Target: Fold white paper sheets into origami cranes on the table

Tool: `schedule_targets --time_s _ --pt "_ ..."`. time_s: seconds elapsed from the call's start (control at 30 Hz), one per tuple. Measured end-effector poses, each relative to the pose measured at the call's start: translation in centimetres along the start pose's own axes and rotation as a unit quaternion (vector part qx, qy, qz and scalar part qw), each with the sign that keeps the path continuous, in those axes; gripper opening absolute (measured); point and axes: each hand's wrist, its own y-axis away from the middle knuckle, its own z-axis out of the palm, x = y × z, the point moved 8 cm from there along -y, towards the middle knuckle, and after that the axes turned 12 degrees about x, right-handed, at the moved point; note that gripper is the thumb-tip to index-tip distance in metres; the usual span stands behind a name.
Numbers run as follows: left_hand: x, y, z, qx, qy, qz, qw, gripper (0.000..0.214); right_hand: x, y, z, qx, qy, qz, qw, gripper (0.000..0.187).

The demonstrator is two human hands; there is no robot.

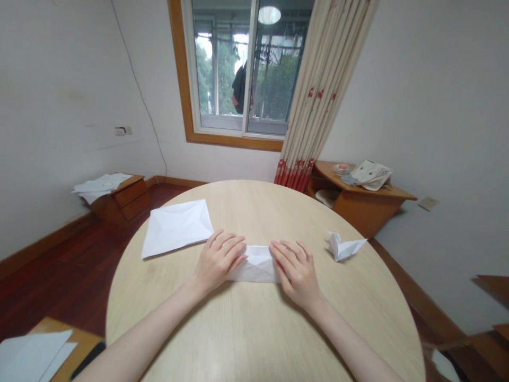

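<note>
On the round table [254, 329], the folded paper [256, 272] is held at its 2 ends by the left hand [218, 260] and right hand [296, 269]. A crooked crease could be caused by uneven pressure.

Folded paper [257, 272] matt; tabletop [246, 339] smooth, seemingly wood.

Free tabletop [258, 212] beyond the folded strip [257, 268], paper stack [177, 228] blocking left, paper bird [345, 249] blocking right
</note>
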Motion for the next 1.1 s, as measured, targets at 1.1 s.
schedule_targets --time_s 1.1 --pt "-0.3 5.0 7.5 -0.261 0.012 -0.082 0.962 0.056 -0.1 3.0 7.0 -0.224 -0.035 0.034 0.973 0.051"
